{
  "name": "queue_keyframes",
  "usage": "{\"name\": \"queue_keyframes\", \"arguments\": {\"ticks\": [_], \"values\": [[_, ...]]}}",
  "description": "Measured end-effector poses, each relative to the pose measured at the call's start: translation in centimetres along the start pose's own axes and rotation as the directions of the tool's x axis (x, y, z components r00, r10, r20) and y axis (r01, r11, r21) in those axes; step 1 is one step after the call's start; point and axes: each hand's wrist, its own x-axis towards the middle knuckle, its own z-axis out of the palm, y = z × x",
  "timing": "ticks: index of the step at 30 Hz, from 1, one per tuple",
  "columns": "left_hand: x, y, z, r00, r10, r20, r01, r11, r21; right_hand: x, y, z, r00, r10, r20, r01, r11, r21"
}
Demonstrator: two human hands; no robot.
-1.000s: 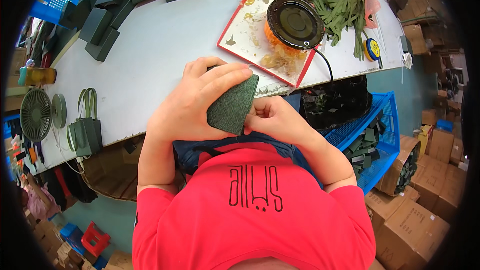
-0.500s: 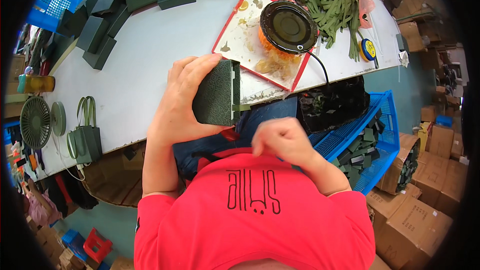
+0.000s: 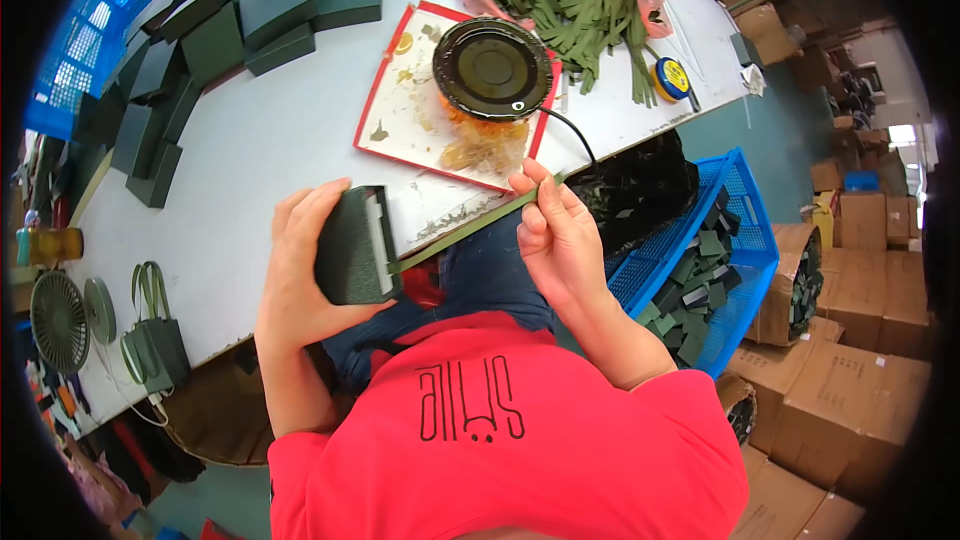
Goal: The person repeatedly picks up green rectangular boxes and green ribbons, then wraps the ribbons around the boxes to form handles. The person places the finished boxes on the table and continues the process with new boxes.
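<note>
My left hand (image 3: pixel 290 270) is closed around a small dark green box (image 3: pixel 348 248), tilted so its pale, notched edge faces right. A flat green ribbon (image 3: pixel 462 232) runs from that edge up to the right. Its far end is pinched between the thumb and fingers of my right hand (image 3: pixel 562 235), and the strip looks taut. Just beyond my hands, a round black pot (image 3: pixel 495 70) with dark liquid in it stands on a red-edged white board (image 3: pixel 405 115) smeared with amber residue.
Dark green boxes (image 3: pixel 275 10) are stacked at the far left of the white table (image 3: pixel 250 130). Loose ribbons (image 3: pixel 560 0) fill a pink bag at the back. A blue crate (image 3: pixel 745 250) of green pieces stands at right, near cartons (image 3: pixel 840 410). A fan (image 3: pixel 60 320) is at left.
My right hand has moved from near my body up to the ribbon and now grips its end, drawn out from the box. The box sits lower and further left in view.
</note>
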Motion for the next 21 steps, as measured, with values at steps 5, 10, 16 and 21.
{"name": "queue_keyframes", "arguments": {"ticks": [5, 10, 16, 21], "values": [[-1.0, -0.4, -0.3, 0.998, -0.053, -0.031, 0.052, 0.999, -0.01, 0.5, -0.6, -0.1, 0.998, -0.059, -0.023, 0.058, 0.997, -0.041], [-1.2, -0.5, -0.4, 0.998, -0.054, -0.036, 0.055, 0.998, 0.008, 1.3, -0.3, -0.4, 0.989, -0.148, -0.026, 0.147, 0.989, -0.033], [-0.4, 0.0, 0.2, 1.0, -0.008, 0.014, 0.008, 1.0, 0.018, 2.7, -1.8, 0.3, 0.985, -0.17, 0.027, 0.172, 0.959, -0.223], [0.5, 0.5, 0.9, 0.997, 0.033, 0.063, -0.035, 0.999, 0.035, 4.4, -3.1, 0.4, 0.982, -0.187, 0.031, 0.181, 0.882, -0.435]]}}
